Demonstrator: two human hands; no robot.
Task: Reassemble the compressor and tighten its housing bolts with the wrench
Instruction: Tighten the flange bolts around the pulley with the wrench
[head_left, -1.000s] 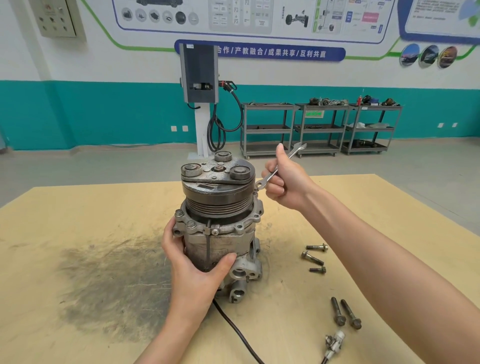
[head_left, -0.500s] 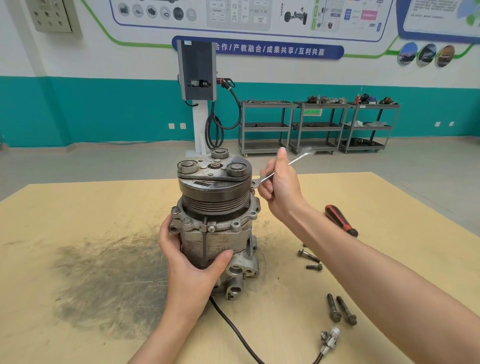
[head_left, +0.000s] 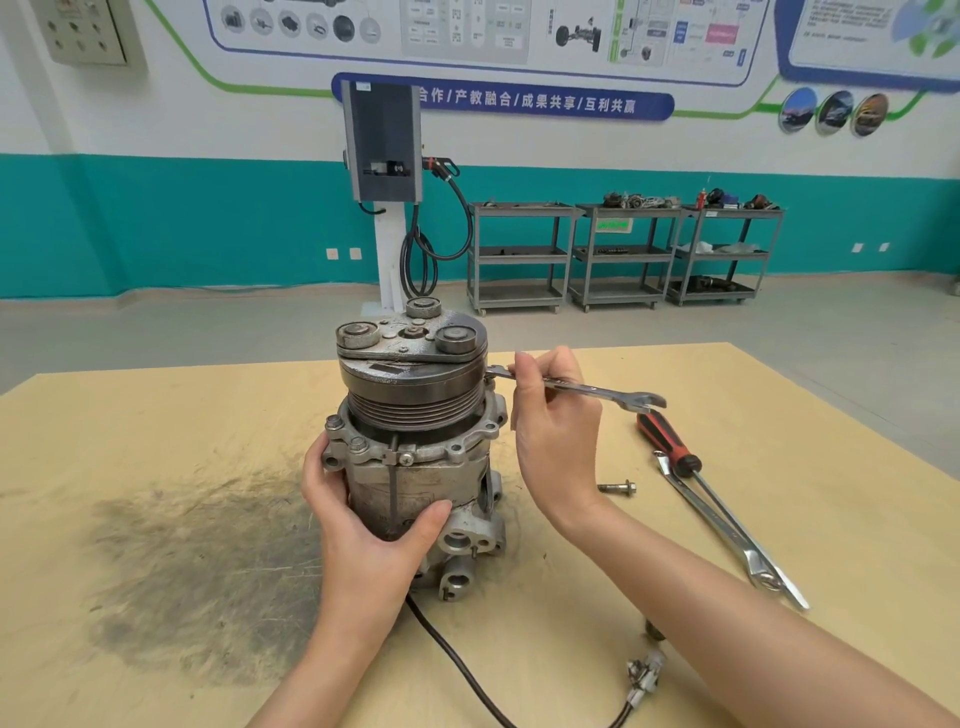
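The grey compressor (head_left: 415, 467) stands upright on the wooden table (head_left: 156, 415), pulley and clutch plate on top. My left hand (head_left: 358, 525) grips its lower body from the front left. My right hand (head_left: 556, 431) is shut on a small open-end wrench (head_left: 597, 391). The wrench lies almost level, its near end at the housing flange on the compressor's right side, its free end pointing right. Two bolt heads (head_left: 357, 443) show on the flange's left.
A loose bolt (head_left: 617, 488) lies right of my wrist. A red-handled screwdriver (head_left: 670, 444) and a long wrench (head_left: 727, 540) lie further right. The compressor's black cable (head_left: 457, 665) runs toward me to a white connector (head_left: 644, 675). A dark grease stain (head_left: 197, 571) covers the table's left.
My right hand has swung the wrench handle down and to the right, from pointing up and back to nearly level. The view has moved closer, and the left hand kept its hold.
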